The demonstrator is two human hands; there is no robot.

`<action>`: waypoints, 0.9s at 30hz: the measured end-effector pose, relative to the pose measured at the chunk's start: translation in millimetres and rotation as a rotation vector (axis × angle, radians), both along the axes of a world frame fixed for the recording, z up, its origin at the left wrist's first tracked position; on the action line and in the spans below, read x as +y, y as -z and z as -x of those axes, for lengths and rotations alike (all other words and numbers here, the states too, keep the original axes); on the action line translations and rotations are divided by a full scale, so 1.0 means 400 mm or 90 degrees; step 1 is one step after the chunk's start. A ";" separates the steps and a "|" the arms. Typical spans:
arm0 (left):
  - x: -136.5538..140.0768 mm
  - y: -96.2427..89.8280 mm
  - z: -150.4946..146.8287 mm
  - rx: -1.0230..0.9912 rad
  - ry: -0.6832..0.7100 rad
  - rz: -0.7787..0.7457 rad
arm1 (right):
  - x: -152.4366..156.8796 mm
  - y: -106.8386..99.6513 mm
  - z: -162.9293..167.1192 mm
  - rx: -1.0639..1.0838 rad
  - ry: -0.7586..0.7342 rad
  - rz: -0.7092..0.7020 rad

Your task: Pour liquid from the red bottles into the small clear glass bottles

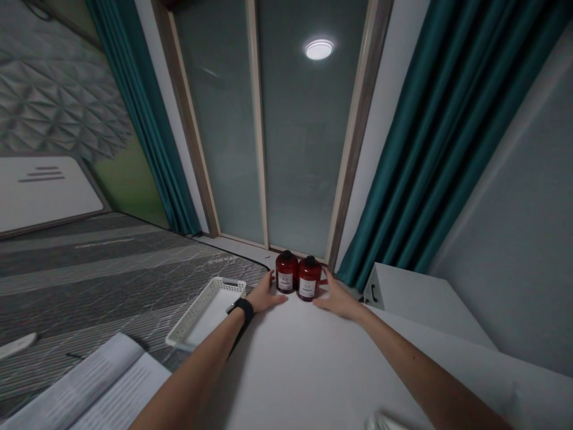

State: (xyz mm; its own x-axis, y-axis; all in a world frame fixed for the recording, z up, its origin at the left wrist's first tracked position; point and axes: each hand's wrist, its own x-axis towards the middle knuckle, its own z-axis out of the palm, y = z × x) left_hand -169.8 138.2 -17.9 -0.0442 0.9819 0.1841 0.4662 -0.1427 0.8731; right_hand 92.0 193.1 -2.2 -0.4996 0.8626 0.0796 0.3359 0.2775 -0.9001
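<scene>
Two dark red, see-through bottles with black caps and white labels stand upright side by side at the far end of the white tabletop (286, 358). My left hand (263, 294) cups the left bottle (286, 267), fingers along its outer side and thumb low in front. Around the outer side of the right bottle (308, 273) curves my right hand (336, 297), its thumb near the base. Part of the fingers of each hand is hidden by the bottles. A dark watch sits on my left wrist.
A white basket (192, 312) and an open book (116, 382) lie on the grey patterned bed cover at left. A white cabinet (430, 304) stands at right. Beyond the bottles are a glass sliding door (304, 149) and green curtains (430, 137). A blurred pale object lies at the bottom edge.
</scene>
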 end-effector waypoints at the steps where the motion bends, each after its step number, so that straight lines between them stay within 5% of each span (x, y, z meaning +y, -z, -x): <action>1: 0.000 0.016 -0.003 0.004 -0.013 0.001 | -0.004 0.009 -0.003 -0.016 -0.002 -0.010; 11: 0.004 0.055 -0.017 0.055 -0.080 -0.023 | 0.005 0.040 0.025 -0.211 0.063 -0.103; 27: -0.002 0.057 -0.020 0.092 -0.132 -0.017 | 0.022 0.059 0.046 -0.263 0.061 -0.124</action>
State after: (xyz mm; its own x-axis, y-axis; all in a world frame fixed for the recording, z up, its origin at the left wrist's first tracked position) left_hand -161.9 137.5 -40.8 -0.2150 0.9496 0.2282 0.6075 -0.0529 0.7926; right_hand 73.7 202.0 -25.6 -0.4417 0.8954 0.0557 0.6878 0.3778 -0.6198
